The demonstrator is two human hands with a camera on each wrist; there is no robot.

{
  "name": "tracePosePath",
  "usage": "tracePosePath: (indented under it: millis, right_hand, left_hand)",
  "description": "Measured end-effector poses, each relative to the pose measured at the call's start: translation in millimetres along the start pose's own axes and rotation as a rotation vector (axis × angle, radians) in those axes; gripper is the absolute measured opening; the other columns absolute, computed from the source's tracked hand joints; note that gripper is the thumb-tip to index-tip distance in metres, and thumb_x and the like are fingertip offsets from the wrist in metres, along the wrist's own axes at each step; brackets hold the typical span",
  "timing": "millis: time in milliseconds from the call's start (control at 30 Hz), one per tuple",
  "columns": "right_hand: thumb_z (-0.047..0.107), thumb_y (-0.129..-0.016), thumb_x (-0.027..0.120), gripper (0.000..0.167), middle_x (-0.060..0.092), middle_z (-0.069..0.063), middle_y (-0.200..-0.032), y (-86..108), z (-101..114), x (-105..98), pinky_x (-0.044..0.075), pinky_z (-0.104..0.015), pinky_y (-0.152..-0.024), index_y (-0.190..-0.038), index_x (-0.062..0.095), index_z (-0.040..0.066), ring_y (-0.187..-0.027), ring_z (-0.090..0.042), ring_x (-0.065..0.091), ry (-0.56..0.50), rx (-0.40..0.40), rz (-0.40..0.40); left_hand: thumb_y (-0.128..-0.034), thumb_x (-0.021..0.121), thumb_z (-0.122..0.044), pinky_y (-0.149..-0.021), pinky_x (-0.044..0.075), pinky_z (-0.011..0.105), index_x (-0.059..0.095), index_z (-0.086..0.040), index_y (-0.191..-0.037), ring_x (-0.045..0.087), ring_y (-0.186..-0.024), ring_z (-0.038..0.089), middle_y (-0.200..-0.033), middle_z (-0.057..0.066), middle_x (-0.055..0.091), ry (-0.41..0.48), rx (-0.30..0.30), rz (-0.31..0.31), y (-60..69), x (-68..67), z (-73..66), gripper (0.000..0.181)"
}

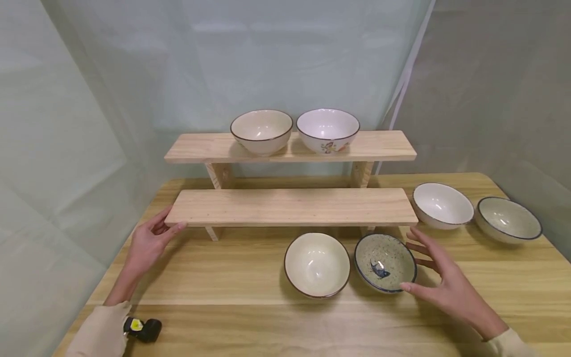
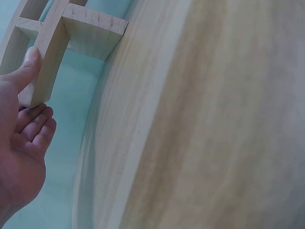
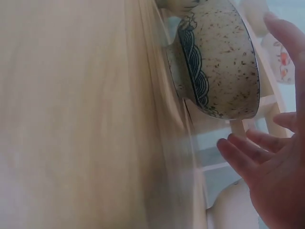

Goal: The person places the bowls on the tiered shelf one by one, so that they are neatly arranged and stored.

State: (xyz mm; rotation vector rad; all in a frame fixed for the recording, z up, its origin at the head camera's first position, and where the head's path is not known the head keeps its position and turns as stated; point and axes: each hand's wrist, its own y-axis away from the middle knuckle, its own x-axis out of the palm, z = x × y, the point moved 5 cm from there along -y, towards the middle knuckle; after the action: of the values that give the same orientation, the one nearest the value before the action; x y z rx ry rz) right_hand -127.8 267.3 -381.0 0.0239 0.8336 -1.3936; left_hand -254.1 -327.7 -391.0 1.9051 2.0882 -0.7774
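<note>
My left hand (image 1: 149,243) holds the left end of the lower board of a two-tier wooden shelf (image 1: 285,207). In the left wrist view the thumb lies on the board's front edge, with the fingers (image 2: 40,124) curled at its end. My right hand (image 1: 446,282) is spread around the right side of a speckled bowl (image 1: 387,263) with a dark blue rim and a blue fish inside. In the right wrist view that bowl (image 3: 219,62) shows a blue wave band, and the fingers stand apart from it. A cream bowl (image 1: 317,265) with a brown rim sits just left of it.
On the upper board stand a cream bowl (image 1: 262,131) and a white flowered bowl (image 1: 327,130). Right of the shelf, a white bowl (image 1: 443,206) and a grey-green bowl (image 1: 508,219) sit close together on the wooden table (image 1: 241,322). Pale cloth (image 1: 285,59) hangs behind.
</note>
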Motion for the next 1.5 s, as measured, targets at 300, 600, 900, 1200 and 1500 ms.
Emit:
tracePosePath:
  millis: [300, 600, 900, 1200, 1500]
  right_hand:
    - [-0.001, -0.066, 0.097, 0.129, 0.035, -0.012, -0.162, 4.4, -9.3, 11.4, 0.044, -0.013, -0.096, -0.167, 0.019, 0.017, -0.131, 0.001, 0.041, -0.02, 0.06, 0.082]
    - [0.008, -0.067, 0.098, 0.127, 0.026, -0.029, -0.162, 8.0, -13.0, 25.0, 0.028, -0.008, -0.106, -0.166, 0.019, 0.009, -0.137, 0.005, 0.031, -0.016, 0.088, 0.093]
    - [0.015, -0.072, 0.097, 0.122, 0.022, -0.028, -0.165, 8.9, -16.5, 26.2, 0.019, -0.005, -0.107, -0.167, 0.021, 0.016, -0.146, -0.01, 0.024, 0.031, 0.144, 0.085]
    - [0.007, -0.067, 0.098, 0.121, 0.028, -0.029, -0.163, 9.3, -17.4, 26.0, 0.024, -0.005, -0.106, -0.165, 0.028, 0.014, -0.138, 0.007, 0.027, -0.011, 0.119, 0.037]
    - [0.006, -0.064, 0.1, 0.122, 0.036, -0.027, -0.159, 12.2, -16.5, 22.9, 0.034, -0.005, -0.099, -0.165, 0.031, 0.014, -0.125, 0.01, 0.04, 0.014, 0.166, -0.014]
  left_hand:
    - [-0.1017, 0.071, -0.023, -0.079, 0.048, 0.006, 0.035, 0.007, -0.157, 0.051, -0.102, -0.016, -0.146, 0.036, 0.047, -0.017, -0.013, -0.003, -0.6, 0.1, -2.7, 0.072]
    - [-0.102, 0.07, -0.024, -0.079, 0.047, 0.005, 0.034, 0.006, -0.158, 0.05, -0.103, -0.016, -0.146, 0.036, 0.047, -0.027, -0.017, 0.002, 0.6, -0.7, -1.7, 0.073]
    - [-0.1017, 0.071, -0.027, -0.08, 0.047, 0.005, 0.034, 0.005, -0.158, 0.051, -0.106, -0.013, -0.148, 0.034, 0.047, -0.036, -0.027, 0.003, 1.3, -1.2, -1.4, 0.074]
    - [-0.102, 0.07, -0.025, -0.08, 0.047, 0.005, 0.033, 0.005, -0.158, 0.05, -0.106, -0.014, -0.148, 0.035, 0.046, -0.031, -0.026, 0.006, -1.1, -0.6, 1.3, 0.074]
    - [-0.1018, 0.071, -0.024, -0.08, 0.047, 0.006, 0.034, 0.005, -0.158, 0.051, -0.106, -0.014, -0.148, 0.034, 0.046, -0.023, -0.021, 0.011, -0.9, -0.8, 0.4, 0.074]
